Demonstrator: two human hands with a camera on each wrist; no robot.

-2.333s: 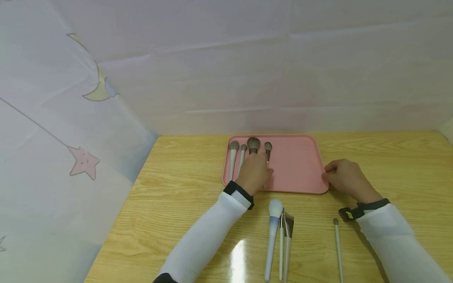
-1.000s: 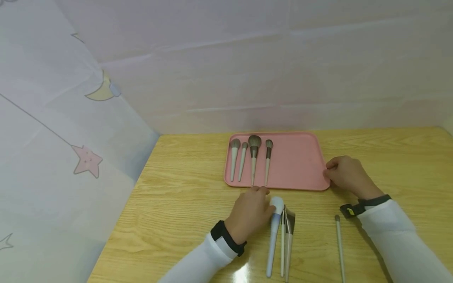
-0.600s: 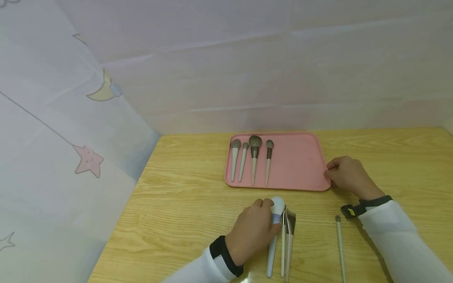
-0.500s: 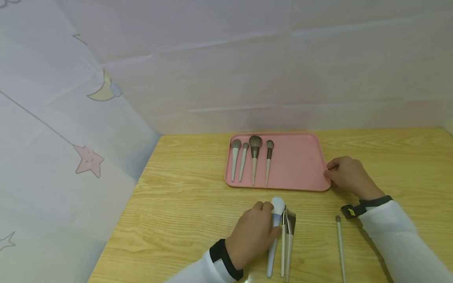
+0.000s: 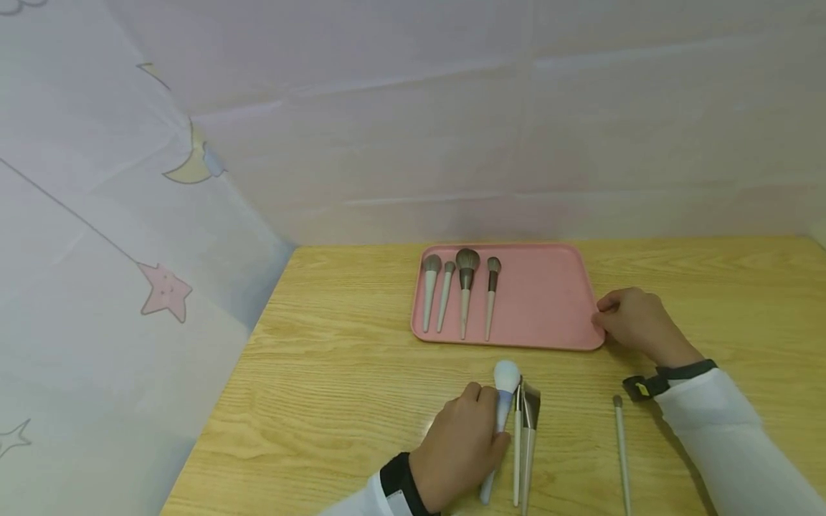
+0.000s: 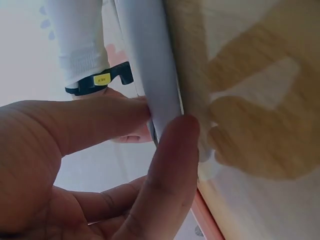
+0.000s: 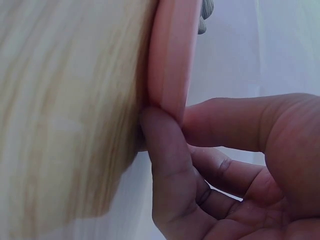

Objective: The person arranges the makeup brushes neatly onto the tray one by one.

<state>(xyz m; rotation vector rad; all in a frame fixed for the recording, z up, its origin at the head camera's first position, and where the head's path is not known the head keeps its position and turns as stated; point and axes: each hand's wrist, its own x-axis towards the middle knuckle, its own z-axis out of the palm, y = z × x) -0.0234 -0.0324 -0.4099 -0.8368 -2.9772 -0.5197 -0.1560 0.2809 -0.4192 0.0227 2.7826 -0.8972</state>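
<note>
My left hand (image 5: 461,444) pinches the pale lavender handle of a white-headed makeup brush (image 5: 506,376) between thumb and forefinger. The left wrist view shows that handle (image 6: 155,65) close up, just off or against the wood. Part of it is hidden by my hand in the head view. At the right front corner of a pink tray (image 5: 542,301), my right hand (image 5: 639,326) grips the rim, thumb on top and forefinger below, as the right wrist view shows on the tray edge (image 7: 172,65). Several makeup brushes (image 5: 464,287) lie side by side in the tray's left half.
Right beside the lavender brush lie a thin brush (image 5: 518,451) and a flat angled brush (image 5: 529,423). Another slim brush (image 5: 622,451) lies apart near my right sleeve. A pale cloth backdrop (image 5: 400,129) stands behind the wooden table (image 5: 310,358).
My left hand has left the brushes in the tray, come back toward me and taken hold of the lavender brush, whose handle end has swung slightly left. My right hand stays at the tray corner.
</note>
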